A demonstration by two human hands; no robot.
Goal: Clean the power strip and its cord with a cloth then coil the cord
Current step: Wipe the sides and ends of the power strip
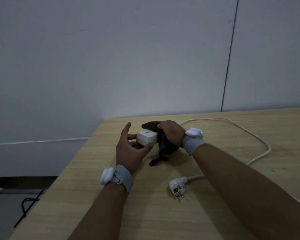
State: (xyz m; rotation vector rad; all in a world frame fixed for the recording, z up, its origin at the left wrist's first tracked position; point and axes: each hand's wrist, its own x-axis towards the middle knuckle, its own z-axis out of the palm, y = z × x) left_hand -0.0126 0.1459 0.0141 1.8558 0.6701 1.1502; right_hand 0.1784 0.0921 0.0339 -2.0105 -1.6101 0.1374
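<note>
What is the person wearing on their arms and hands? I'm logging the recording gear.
Both forearms are bare, with no sleeves or gloves. Each wrist carries a grey fabric strap holding a small white rounded device: one by the left hand, one by the right hand. No cables run from them.

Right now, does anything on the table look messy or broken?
Nothing looks broken or spilled. The white cord sprawls in a loose loop across the table instead of being coiled, and its plug lies unplugged near the front. The left hand holds the power strip while the right hand presses a dark cloth over it.
</note>
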